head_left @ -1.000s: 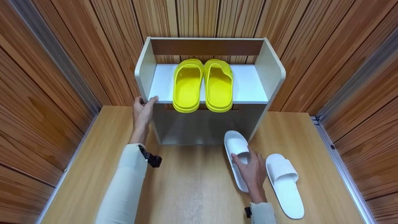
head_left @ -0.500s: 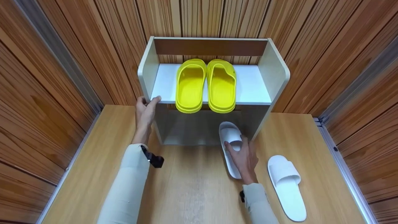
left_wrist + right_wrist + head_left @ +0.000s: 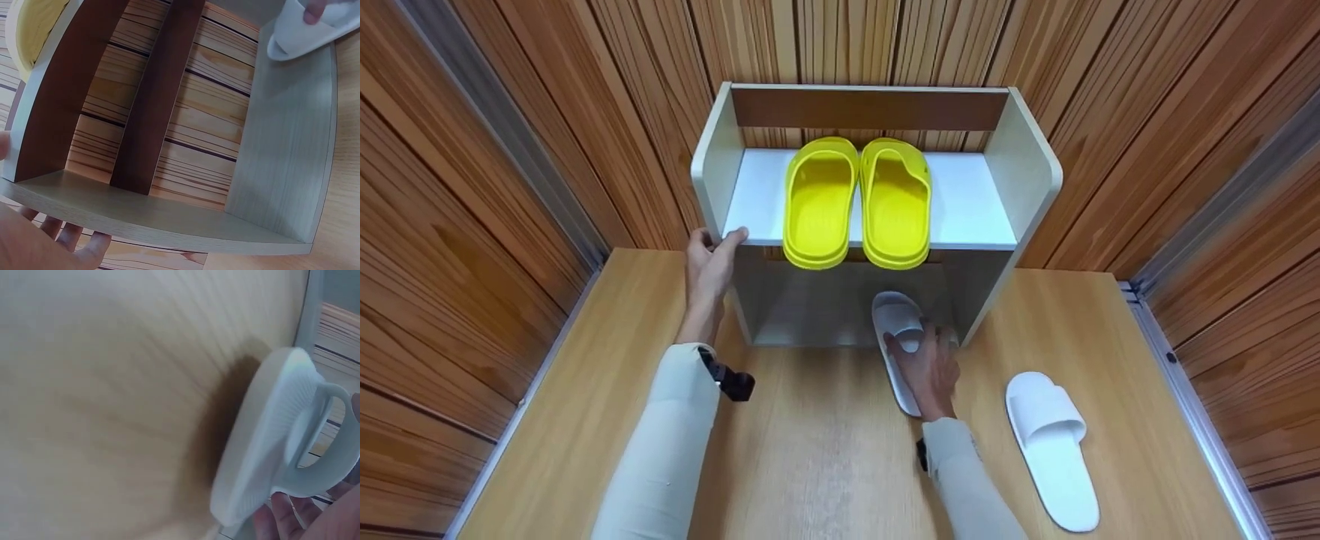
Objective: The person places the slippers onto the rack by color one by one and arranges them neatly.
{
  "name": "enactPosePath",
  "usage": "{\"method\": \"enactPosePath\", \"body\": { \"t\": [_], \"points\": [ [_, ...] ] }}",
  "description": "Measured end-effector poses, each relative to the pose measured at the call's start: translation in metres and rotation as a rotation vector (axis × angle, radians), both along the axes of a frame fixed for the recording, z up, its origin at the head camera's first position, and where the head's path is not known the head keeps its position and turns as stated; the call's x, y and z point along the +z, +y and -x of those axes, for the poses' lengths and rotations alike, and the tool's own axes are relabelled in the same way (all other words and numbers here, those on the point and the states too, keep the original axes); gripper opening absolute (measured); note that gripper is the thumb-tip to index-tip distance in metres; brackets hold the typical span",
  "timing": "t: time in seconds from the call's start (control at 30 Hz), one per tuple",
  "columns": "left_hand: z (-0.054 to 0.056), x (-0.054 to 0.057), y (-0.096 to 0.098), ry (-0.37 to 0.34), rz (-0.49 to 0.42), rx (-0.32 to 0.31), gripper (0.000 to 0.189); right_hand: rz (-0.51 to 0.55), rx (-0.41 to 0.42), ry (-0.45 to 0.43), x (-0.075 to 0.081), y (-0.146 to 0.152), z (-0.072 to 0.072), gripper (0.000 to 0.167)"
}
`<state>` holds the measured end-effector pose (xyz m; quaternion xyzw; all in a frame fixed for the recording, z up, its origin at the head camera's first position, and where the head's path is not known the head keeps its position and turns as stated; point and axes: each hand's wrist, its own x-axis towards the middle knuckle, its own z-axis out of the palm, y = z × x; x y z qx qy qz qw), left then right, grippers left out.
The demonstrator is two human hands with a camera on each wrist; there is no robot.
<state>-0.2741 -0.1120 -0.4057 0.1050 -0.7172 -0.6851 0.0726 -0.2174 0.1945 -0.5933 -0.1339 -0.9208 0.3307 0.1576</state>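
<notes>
A white slide slipper (image 3: 894,309) is in my right hand (image 3: 928,371), which grips it by the sides around its strap. Its toe points into the lower opening of a small shoe rack (image 3: 1026,161). In the left wrist view, the slipper (image 3: 298,34) appears over the rack's bottom board. Seen from the right wrist, the slipper (image 3: 264,439) is tilted, with fingers under its strap side. My left hand (image 3: 707,277) grips the rack's left side panel, thumb on the front corner of the upper shelf. Two yellow clogs, left (image 3: 819,210) and right (image 3: 895,206), stand on that shelf, heels outward.
The other white slipper (image 3: 1054,457) lies on the wooden floor (image 3: 817,465) to the right, toe toward the rack. Wood-panelled walls (image 3: 840,37) enclose the space behind and on both sides. A metal rail (image 3: 1192,412) runs along the right edge.
My right hand has carried the white slipper forward and left, away from its mate, and into the front of the rack's lower opening. The left hand keeps its hold on the rack.
</notes>
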Motion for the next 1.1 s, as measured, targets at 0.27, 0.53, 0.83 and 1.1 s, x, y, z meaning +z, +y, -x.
{"method": "enactPosePath", "body": {
  "t": [0.27, 0.53, 0.83, 1.1],
  "points": [
    [-0.001, -0.002, -0.003, -0.010, 0.002, 0.013, 0.058, -0.044, -0.052, 0.086, -0.011, 0.001, 0.014, 0.072],
    [0.002, -0.001, 0.001, 0.006, 0.017, 0.018, 0.059, -0.118, -0.130, 0.184, -0.021, 0.001, 0.028, 0.068],
    [0.001, 0.002, 0.000, -0.007, 0.021, 0.021, 0.058, -0.073, -0.182, 0.107, -0.019, -0.005, 0.041, 0.070],
    [0.001, 0.000, 0.002, -0.017, 0.020, 0.023, 0.059, -0.057, -0.111, 0.029, -0.016, -0.006, 0.042, 0.069]
  ]
}}
